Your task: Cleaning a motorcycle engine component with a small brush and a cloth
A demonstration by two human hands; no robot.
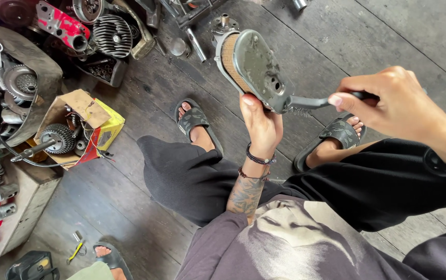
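Left hand (262, 124) is gripping the oval air filter (250, 67) from below, right hand (389, 101) is pinching a dark tool (314, 101) against it; cardboard box (78, 127) is holding gears.

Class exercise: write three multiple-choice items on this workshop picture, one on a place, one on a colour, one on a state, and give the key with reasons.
1. Where is the cardboard box of metal parts?
A. On the wooden floor, at the picture's left
B. On the person's lap
C. Hanging on a wall

2. What colour is the pleated edge of the air filter?
A. Blue
B. Tan
C. White

3. How is the tool held?
A. Lying loose on the floor
B. Gripped in the right hand, its tip against the filter
C. Tucked under a sandal

Key: 1 A, the box sits on the planks. 2 B, the pleats look tan. 3 B, the fingers close round the handle while the left hand steadies the filter.
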